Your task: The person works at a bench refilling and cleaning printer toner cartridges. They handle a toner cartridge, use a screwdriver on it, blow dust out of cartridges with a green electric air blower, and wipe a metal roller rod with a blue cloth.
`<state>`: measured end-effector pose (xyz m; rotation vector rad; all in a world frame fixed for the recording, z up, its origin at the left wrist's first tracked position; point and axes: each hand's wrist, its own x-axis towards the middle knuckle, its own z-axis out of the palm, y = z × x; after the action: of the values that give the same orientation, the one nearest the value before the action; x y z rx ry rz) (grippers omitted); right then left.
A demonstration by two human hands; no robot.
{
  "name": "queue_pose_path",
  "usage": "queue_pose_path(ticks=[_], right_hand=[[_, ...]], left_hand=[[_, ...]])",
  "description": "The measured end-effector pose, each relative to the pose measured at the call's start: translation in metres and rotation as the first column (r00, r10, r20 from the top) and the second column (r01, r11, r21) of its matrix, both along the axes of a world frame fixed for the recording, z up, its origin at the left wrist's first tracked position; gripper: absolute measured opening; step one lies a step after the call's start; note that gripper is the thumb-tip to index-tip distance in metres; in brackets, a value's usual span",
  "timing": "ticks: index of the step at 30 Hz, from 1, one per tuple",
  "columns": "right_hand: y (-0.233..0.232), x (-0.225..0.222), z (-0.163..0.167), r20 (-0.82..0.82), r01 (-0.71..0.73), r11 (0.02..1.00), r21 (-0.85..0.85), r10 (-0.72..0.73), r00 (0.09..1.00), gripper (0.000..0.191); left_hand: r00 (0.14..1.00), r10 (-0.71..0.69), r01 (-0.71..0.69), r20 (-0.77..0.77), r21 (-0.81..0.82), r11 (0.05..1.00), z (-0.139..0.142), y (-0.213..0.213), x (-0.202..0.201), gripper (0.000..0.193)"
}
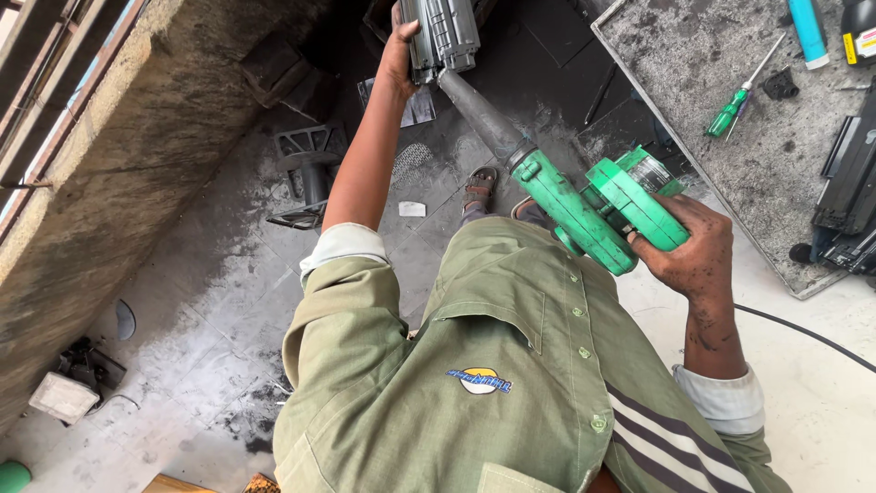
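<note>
The cartridge (440,36), gripped out over the floor (219,301) by the left hand (399,57), could be knocked loose if the nozzle of the blower (602,212), clamped in the right hand's (695,256) fingers, is pressed too hard.

1 view only, head-worn camera. Looks steeply down the person's own olive shirt (474,365) to the sooty floor (210,301). Close range: both arms fill mid-frame. Stone wall (119,183) at left edge, grey work tray (730,137) at upper right.
</note>
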<state>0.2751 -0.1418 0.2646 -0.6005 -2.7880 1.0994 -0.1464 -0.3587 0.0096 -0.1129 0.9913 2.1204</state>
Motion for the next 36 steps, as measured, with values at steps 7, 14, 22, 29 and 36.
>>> queue_pose_path(ticks=[7,14,22,29,36], right_hand=[[-0.003,-0.008,-0.008,-0.003,0.001,1.0,0.0,-0.001,1.0,0.046],[-0.005,-0.014,-0.017,0.007,0.019,0.998,0.066,-0.02,1.0,0.045],[-0.004,-0.017,-0.027,-0.018,-0.006,0.999,0.049,0.007,1.0,0.045],[-0.002,-0.025,-0.032,-0.009,0.046,0.999,-0.027,-0.046,0.999,0.045],[0.003,-0.044,-0.058,-0.124,0.07,0.997,-0.039,-0.074,0.99,0.04]], left_hand=[[0.999,0.006,-0.014,-0.052,-0.153,0.988,0.003,0.0,-0.001,0.082],[0.998,0.002,-0.013,-0.06,-0.189,0.982,0.004,-0.002,0.004,0.096],[0.913,-0.144,-0.061,-0.382,-0.477,0.877,-0.003,-0.009,-0.009,0.103],[0.867,-0.181,-0.113,-0.464,-0.536,0.836,-0.002,-0.011,-0.012,0.097],[0.526,-0.626,-0.483,-0.576,-0.808,0.337,0.012,-0.024,-0.02,0.117]])
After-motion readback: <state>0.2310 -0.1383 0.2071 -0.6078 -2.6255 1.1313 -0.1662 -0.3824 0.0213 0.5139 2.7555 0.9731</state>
